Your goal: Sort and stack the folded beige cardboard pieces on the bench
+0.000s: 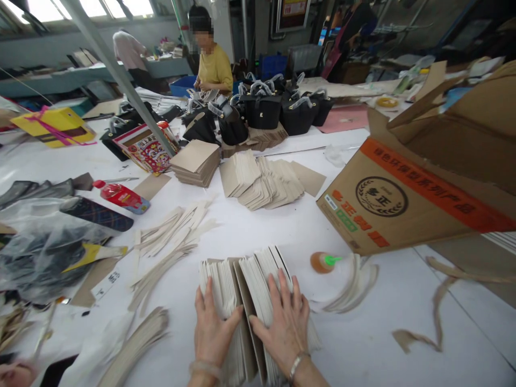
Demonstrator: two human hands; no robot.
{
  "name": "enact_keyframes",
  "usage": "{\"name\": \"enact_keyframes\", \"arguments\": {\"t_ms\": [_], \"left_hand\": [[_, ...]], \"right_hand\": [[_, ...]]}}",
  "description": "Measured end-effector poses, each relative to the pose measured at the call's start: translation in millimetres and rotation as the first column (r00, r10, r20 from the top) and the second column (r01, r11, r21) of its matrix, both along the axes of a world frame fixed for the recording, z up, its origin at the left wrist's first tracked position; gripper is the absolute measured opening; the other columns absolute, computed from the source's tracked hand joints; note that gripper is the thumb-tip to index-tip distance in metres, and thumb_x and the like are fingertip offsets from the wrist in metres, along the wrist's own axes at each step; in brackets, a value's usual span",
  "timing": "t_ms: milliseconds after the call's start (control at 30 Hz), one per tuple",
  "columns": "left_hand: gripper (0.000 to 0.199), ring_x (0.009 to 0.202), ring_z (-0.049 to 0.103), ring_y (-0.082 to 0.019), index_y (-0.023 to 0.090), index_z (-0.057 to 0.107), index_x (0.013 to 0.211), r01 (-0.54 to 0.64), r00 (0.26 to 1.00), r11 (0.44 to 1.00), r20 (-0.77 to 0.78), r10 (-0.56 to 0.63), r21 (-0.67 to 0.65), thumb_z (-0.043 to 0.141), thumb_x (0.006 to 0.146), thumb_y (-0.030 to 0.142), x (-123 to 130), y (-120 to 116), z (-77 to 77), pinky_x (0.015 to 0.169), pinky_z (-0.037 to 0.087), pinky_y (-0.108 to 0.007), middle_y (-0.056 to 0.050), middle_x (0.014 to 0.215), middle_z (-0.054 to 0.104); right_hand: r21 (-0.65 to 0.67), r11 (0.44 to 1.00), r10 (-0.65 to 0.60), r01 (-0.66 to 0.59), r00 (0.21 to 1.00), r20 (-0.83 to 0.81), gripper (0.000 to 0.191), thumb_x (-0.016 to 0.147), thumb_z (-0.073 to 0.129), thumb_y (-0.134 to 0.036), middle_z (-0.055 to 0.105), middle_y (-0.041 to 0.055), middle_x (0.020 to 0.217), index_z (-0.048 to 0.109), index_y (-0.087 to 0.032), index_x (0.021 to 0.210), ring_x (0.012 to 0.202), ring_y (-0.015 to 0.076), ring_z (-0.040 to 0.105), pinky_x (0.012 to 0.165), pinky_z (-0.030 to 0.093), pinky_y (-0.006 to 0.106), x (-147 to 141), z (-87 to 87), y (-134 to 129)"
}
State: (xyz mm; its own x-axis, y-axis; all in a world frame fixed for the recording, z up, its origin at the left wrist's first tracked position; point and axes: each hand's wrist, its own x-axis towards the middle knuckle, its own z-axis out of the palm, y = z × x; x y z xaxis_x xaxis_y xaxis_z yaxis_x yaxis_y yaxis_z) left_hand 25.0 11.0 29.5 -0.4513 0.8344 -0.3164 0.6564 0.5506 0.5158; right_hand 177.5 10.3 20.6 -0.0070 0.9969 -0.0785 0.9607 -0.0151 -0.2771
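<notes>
A row of thin cardboard pieces stands on edge on the white table in front of me, split by a narrow gap near its middle. My left hand spans the left part, its fingers along the outer side and its thumb at the gap. Across the right part lies my right hand, fingers spread over the pieces and thumb at the gap's other side. Both hands are closed around their parts of the row. Just right of it rests a small bottle with a green nozzle, amber inside.
Beyond lie fanned cardboard pieces and a squared stack. Curved strips spread to the left, near a red-labelled bottle. A large open carton stands right. Black handbags and a person in yellow are at the back.
</notes>
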Motion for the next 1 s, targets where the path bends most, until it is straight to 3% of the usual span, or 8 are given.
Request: {"name": "enact_keyframes", "arguments": {"t_ms": [167, 333, 500, 800, 1000], "left_hand": [[0.082, 0.142, 0.024, -0.036, 0.022, 0.013, 0.145, -0.02, 1.0, 1.0, 0.006, 0.02, -0.015, 0.055, 0.077, 0.038, -1.7, -0.2, 1.9, 0.105, 0.04, -0.052, -0.02, 0.152, 0.016], [0.085, 0.144, 0.018, -0.035, 0.024, 0.013, 0.145, -0.021, 1.0, 0.999, 0.002, 0.021, -0.035, 0.057, 0.076, 0.047, -14.8, -2.3, -2.4, 0.107, 0.037, -0.054, -0.019, 0.152, 0.018], [0.086, 0.143, 0.021, -0.036, 0.024, 0.014, 0.145, -0.023, 0.999, 0.999, -0.027, 0.021, -0.044, 0.059, 0.075, 0.046, -20.7, -2.9, -3.3, 0.104, 0.04, -0.053, -0.02, 0.152, 0.019], [0.085, 0.136, 0.034, -0.04, 0.026, 0.014, 0.145, -0.043, 0.997, 0.998, -0.071, 0.04, -0.041, 0.059, 0.075, 0.043, -0.5, 2.1, 0.4, 0.099, 0.044, -0.052, -0.022, 0.151, 0.019], [0.084, 0.138, 0.031, -0.039, 0.027, 0.013, 0.145, -0.05, 0.997, 0.997, -0.062, 0.047, -0.057, 0.058, 0.076, 0.043, -3.2, 1.3, 0.2, 0.1, 0.044, -0.053, -0.02, 0.152, 0.018]], "right_hand": [[-0.008, 0.999, 0.04, -0.041, 0.994, -0.097, 0.086, 0.068, 0.061, -0.046, 0.005, -0.0039, 0.157, 0.03, -0.028, 0.146, 0.143, 0.0354, -0.004, 0.108, 0.019, 0.061, -15.3, -6.3, -7.5], [0.009, 0.999, 0.042, -0.041, 0.992, -0.115, 0.082, 0.066, 0.055, -0.032, 0.005, -0.0057, 0.157, 0.033, -0.03, 0.145, 0.143, 0.0341, -0.002, 0.109, 0.018, 0.06, -22.0, -8.1, -10.0], [0.031, 0.999, -0.012, 0.014, 0.997, -0.074, 0.08, 0.066, 0.051, -0.029, 0.005, -0.005, 0.157, 0.035, -0.029, 0.144, 0.143, 0.033, 0.004, 0.108, 0.022, 0.056, -7.1, -5.1, -2.2], [0.003, 0.997, -0.079, 0.079, 0.996, 0.036, 0.078, 0.066, 0.052, -0.028, 0.015, -0.0042, 0.156, 0.038, -0.027, 0.143, 0.14, 0.0346, 0.011, 0.105, 0.025, 0.055, 11.6, -0.2, 9.8], [0.008, 0.998, -0.064, 0.063, 0.991, 0.114, 0.075, 0.069, 0.054, -0.026, 0.016, -0.0005, 0.156, 0.04, -0.024, 0.142, 0.139, 0.037, 0.014, 0.103, 0.028, 0.055, 18.0, -2.7, 12.7]]}}
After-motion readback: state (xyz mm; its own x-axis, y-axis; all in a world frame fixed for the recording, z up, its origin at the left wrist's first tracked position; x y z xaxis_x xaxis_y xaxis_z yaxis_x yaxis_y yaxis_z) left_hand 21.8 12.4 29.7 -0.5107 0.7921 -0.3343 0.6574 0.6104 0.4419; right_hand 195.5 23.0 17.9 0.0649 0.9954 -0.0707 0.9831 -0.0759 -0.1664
